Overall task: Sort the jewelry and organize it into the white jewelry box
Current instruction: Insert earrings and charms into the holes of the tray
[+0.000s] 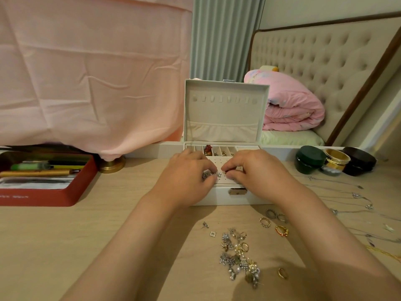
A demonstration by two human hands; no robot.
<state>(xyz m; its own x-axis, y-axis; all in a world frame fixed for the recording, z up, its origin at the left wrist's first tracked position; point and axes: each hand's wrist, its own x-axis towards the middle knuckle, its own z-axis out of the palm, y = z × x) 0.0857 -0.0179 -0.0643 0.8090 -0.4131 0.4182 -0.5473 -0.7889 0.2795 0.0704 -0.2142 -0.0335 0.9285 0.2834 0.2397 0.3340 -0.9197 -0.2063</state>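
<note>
The white jewelry box [225,197] stands on the wooden table [65,246] in the middle, and its lid [225,109] is open and upright. Both hands are over the box's holed earring panel [225,165]. The left hand [186,172] has curled fingers which hold small silver pieces [206,175]. The right hand [251,170] also has curled fingers, with thumb and forefinger close together, just beside a tiny silver earring [218,174] between the two hands. I cannot tell if they pinch it. In the small compartments behind the panel lie a red piece [208,149] and some small items.

At 6 o'clock from the box is a mixed pile of jewelry [238,255]. Several loose rings [281,230] lie at about 5 o'clock. Thin necklaces [355,195] lie spread at 3 to 4 o'clock. At 2 o'clock stand a green jar [309,158], a gold tin [336,159] and a dark jar [360,160]. At 9 o'clock is a red tray [43,196] with pens.
</note>
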